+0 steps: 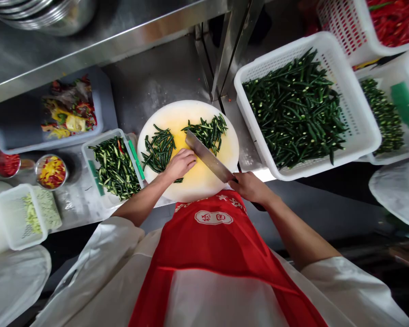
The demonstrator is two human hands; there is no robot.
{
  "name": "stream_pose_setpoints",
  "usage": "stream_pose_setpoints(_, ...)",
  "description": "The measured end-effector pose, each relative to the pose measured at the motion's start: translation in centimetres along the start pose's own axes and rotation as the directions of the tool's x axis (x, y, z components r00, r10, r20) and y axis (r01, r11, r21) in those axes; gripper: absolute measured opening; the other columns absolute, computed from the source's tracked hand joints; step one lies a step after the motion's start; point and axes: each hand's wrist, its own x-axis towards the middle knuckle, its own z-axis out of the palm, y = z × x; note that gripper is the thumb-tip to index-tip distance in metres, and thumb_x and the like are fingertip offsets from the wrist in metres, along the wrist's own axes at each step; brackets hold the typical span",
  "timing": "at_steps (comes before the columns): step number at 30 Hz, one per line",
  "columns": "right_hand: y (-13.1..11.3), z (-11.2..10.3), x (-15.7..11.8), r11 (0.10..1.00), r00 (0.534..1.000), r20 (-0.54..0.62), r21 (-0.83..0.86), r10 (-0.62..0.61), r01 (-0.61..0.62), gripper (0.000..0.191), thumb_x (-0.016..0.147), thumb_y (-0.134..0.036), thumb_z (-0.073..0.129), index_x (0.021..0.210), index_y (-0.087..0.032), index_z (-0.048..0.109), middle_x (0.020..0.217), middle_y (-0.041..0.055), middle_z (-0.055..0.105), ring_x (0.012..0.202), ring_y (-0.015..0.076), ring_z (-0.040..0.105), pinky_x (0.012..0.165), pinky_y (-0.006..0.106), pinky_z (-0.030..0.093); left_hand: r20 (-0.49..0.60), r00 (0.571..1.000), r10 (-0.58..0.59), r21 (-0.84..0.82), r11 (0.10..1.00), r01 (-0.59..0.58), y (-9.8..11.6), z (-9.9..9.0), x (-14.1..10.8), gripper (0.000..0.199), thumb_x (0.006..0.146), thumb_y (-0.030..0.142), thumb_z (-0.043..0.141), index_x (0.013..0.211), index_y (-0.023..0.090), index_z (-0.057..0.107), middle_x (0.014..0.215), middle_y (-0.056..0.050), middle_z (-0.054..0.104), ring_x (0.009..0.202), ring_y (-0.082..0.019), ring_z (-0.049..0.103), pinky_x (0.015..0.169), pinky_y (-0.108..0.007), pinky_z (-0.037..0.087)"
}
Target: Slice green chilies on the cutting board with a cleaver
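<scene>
My right hand is wrapped round the handle of a cleaver, whose broad blade slants up and left across the round white cutting board. My left hand rests on the board just left of the blade, its fingers curled together. Whatever is under those fingers is hidden. Whole green chilies lie in a pile beyond and left of that hand. Past the blade's tip is a pile of cut green chilies. A few green pieces show beside my left wrist.
Left of the board stands a clear tub of cut green chilies, near a grey tray of scraps and a bowl of yellow and red pieces. A white basket of green chilies stands right. A steel shelf overhangs the back.
</scene>
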Motion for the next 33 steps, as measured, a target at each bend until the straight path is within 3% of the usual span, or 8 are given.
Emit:
stream_pose_setpoints(7, 0.4, -0.4, -1.0, 0.988, 0.999, 0.037, 0.155, -0.023, 0.017, 0.026, 0.092, -0.029, 0.044, 0.075, -0.018, 0.060, 0.060, 0.0041, 0.063, 0.058, 0.0151, 0.058, 0.056, 0.026, 0.031, 0.068, 0.993, 0.093, -0.068, 0.994, -0.088, -1.4, -1.1, 0.1, 0.026, 0.098, 0.030, 0.045, 0.104, 0.022, 0.069, 0.112, -0.008, 0.062, 0.107, -0.021, 0.053, 0.097, -0.036, 0.044)
stream_pose_setpoints(11, 0.3, -0.7, -1.1, 0.986, 0.998, 0.066, 0.167, 0.004, -0.015, 0.026, 0.092, -0.029, 0.045, 0.074, -0.018, 0.059, 0.058, 0.0038, 0.063, 0.056, 0.0147, 0.057, 0.055, 0.026, 0.031, 0.100, 0.991, 0.083, -0.058, 0.995, -0.078, -1.5, -1.2, 0.3, 0.025, 0.097, 0.033, 0.047, 0.103, 0.022, 0.069, 0.110, -0.008, 0.062, 0.106, -0.022, 0.053, 0.097, -0.038, 0.045)
stream_pose_setpoints(21, 0.7, -1.2, -1.3, 0.983, 0.993, 0.113, 0.177, 0.027, -0.047, 0.025, 0.091, -0.028, 0.046, 0.074, -0.018, 0.061, 0.059, 0.0048, 0.063, 0.060, 0.0165, 0.060, 0.057, 0.026, 0.034, 0.018, 1.000, 0.023, -0.030, 0.999, -0.023, -1.2, 0.2, -0.2, 0.023, 0.097, 0.033, 0.048, 0.099, 0.023, 0.069, 0.108, -0.007, 0.062, 0.105, -0.022, 0.052, 0.097, -0.037, 0.044)
stream_pose_setpoints(27, -0.4, 1.2, 2.2, 0.991, 1.000, 0.026, 0.134, -0.014, 0.011, 0.022, 0.090, -0.025, 0.047, 0.079, -0.016, 0.064, 0.083, 0.0115, 0.072, 0.077, 0.0193, 0.064, 0.062, 0.025, 0.035, 0.001, 1.000, 0.022, -0.025, 0.999, -0.022, -1.4, 0.5, 0.3, 0.023, 0.096, 0.035, 0.050, 0.093, 0.021, 0.069, 0.103, -0.008, 0.062, 0.101, -0.021, 0.053, 0.094, -0.038, 0.045)
stream_pose_setpoints(30, -1.1, 2.2, 4.3, 0.980, 1.000, -0.019, 0.198, 0.007, -0.003, 0.025, 0.093, -0.027, 0.043, 0.085, -0.015, 0.064, 0.077, 0.0097, 0.071, 0.071, 0.0175, 0.063, 0.061, 0.025, 0.035, -0.012, 1.000, 0.023, -0.034, 0.999, -0.023, -1.1, 0.4, 0.5, 0.022, 0.096, 0.035, 0.051, 0.092, 0.020, 0.068, 0.104, -0.008, 0.062, 0.101, -0.021, 0.054, 0.094, -0.037, 0.045)
stream_pose_setpoints(33, -1.0, 2.2, 3.9, 0.977, 0.999, -0.048, 0.212, -0.001, 0.011, 0.026, 0.093, -0.028, 0.043, 0.085, -0.015, 0.064, 0.073, 0.0080, 0.069, 0.067, 0.0164, 0.061, 0.060, 0.024, 0.034, -0.100, 0.994, -0.047, -0.058, 0.997, 0.042, -0.6, -0.9, -0.5, 0.022, 0.097, 0.035, 0.049, 0.095, 0.020, 0.066, 0.107, -0.008, 0.062, 0.102, -0.020, 0.055, 0.095, -0.037, 0.045)
